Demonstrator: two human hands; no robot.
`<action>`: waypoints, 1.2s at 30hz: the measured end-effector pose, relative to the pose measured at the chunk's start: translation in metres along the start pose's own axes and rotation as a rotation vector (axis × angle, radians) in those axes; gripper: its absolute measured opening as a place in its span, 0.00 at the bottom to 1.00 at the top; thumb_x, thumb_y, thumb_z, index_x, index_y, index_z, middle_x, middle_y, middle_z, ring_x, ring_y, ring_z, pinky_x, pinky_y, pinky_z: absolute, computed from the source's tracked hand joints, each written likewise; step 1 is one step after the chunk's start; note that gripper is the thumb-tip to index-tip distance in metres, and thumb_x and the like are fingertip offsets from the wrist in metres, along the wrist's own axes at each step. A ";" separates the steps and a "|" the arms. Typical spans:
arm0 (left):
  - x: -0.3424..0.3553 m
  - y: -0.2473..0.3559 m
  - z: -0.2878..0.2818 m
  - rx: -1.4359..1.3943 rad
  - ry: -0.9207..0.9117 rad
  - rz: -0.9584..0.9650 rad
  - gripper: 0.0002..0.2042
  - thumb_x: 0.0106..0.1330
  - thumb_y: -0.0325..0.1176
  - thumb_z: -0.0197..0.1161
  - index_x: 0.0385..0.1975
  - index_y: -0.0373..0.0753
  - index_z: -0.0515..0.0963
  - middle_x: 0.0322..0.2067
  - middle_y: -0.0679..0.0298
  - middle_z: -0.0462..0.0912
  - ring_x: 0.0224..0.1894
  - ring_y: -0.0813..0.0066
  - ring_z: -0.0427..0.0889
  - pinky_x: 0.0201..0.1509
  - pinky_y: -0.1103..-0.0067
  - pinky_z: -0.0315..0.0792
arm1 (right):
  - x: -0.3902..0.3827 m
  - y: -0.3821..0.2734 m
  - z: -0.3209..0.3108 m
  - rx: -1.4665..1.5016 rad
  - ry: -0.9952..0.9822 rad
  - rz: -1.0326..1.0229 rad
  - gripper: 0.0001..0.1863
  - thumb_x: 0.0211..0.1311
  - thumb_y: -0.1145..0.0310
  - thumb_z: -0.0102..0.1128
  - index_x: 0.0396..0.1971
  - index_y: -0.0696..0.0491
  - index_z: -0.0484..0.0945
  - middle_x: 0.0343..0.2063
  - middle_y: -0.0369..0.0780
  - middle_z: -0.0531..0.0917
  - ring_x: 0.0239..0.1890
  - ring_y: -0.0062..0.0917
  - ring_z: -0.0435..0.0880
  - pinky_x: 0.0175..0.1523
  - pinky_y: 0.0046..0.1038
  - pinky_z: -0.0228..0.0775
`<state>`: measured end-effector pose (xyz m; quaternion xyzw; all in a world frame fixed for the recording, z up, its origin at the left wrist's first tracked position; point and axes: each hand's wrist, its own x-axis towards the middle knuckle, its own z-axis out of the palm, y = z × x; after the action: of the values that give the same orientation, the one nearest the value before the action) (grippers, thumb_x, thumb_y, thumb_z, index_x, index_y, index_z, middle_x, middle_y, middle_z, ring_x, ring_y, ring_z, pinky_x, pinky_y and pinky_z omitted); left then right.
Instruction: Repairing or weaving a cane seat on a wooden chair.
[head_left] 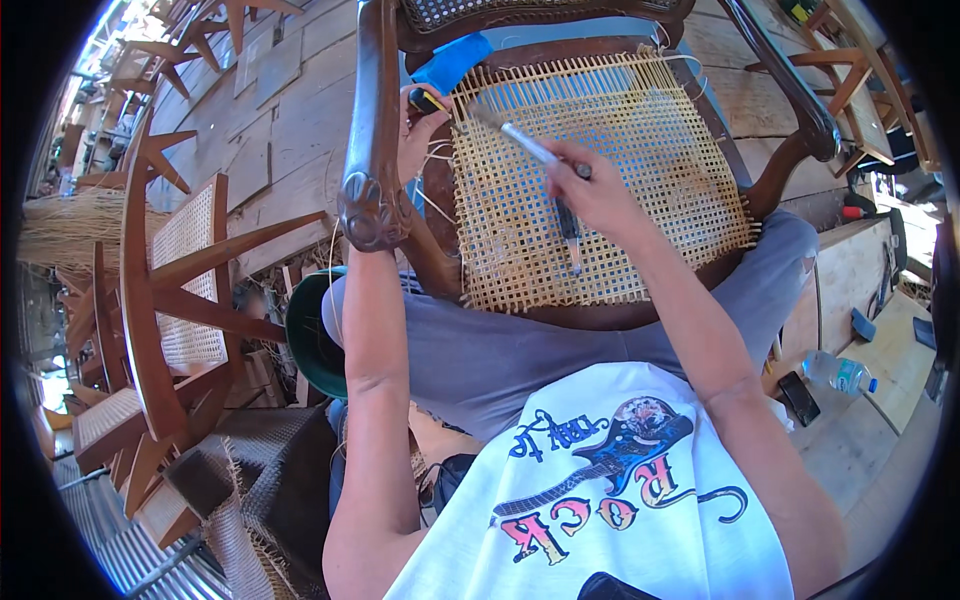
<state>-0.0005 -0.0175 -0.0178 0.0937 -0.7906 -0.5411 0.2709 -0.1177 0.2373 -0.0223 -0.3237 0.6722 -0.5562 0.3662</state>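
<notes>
A dark carved wooden armchair (pixel 376 120) stands in front of me, its seat covered with a woven cane panel (pixel 600 190). At the seat's left edge my left hand (pixel 418 128) is closed around a tool with a yellow and black handle (pixel 428 100); its tip is hidden. Over the cane my right hand (pixel 595 190) grips the pale handle of a hammer (pixel 530 143), whose blurred head is close to the left hand. Below the right hand is a dark-handled pointed tool (pixel 569 235); whether the fingers touch it I cannot tell. Loose cane ends stick out along the panel's edges.
A blue cloth (pixel 455 62) lies at the seat's back left corner. Wooden chair frames with cane (pixel 190 290) crowd the left, beside a green bucket (pixel 308 335). On the right are a water bottle (pixel 838 372) and a phone (pixel 798 398).
</notes>
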 end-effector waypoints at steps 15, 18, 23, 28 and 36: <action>-0.003 0.000 0.000 -0.074 -0.017 0.015 0.08 0.67 0.21 0.60 0.44 0.35 0.74 0.39 0.64 0.82 0.43 0.79 0.80 0.50 0.81 0.74 | -0.024 0.003 0.012 0.670 0.168 0.137 0.19 0.71 0.72 0.52 0.60 0.53 0.70 0.23 0.34 0.75 0.19 0.10 0.67 0.22 0.14 0.55; -0.005 0.017 0.006 0.061 -0.085 -0.065 0.09 0.66 0.21 0.60 0.44 0.35 0.73 0.39 0.64 0.82 0.43 0.79 0.79 0.50 0.81 0.74 | -0.026 0.002 0.024 0.493 0.268 0.129 0.19 0.71 0.71 0.53 0.60 0.53 0.70 0.23 0.33 0.75 0.19 0.10 0.67 0.22 0.14 0.55; -0.009 0.005 0.000 -0.080 -0.020 0.025 0.09 0.66 0.22 0.61 0.45 0.36 0.75 0.40 0.64 0.82 0.42 0.78 0.80 0.48 0.79 0.77 | -0.040 -0.002 0.015 0.442 0.015 0.221 0.19 0.71 0.70 0.53 0.59 0.57 0.70 0.23 0.33 0.74 0.18 0.10 0.65 0.21 0.14 0.54; -0.011 0.012 0.003 -0.092 -0.044 -0.058 0.09 0.67 0.21 0.60 0.45 0.36 0.74 0.40 0.64 0.81 0.43 0.78 0.80 0.51 0.79 0.76 | -0.040 0.003 0.015 0.513 0.211 0.129 0.19 0.71 0.71 0.53 0.59 0.58 0.70 0.24 0.34 0.74 0.17 0.10 0.64 0.21 0.14 0.53; -0.014 0.001 -0.004 -0.151 -0.043 -0.049 0.09 0.68 0.22 0.60 0.45 0.36 0.73 0.40 0.64 0.81 0.45 0.78 0.79 0.55 0.79 0.72 | -0.049 -0.001 0.004 0.413 0.014 0.203 0.19 0.72 0.70 0.51 0.60 0.57 0.68 0.24 0.33 0.75 0.17 0.09 0.64 0.21 0.15 0.54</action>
<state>0.0139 -0.0142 -0.0206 0.0806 -0.7505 -0.6076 0.2471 -0.0887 0.2762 -0.0151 -0.1688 0.5755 -0.6446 0.4741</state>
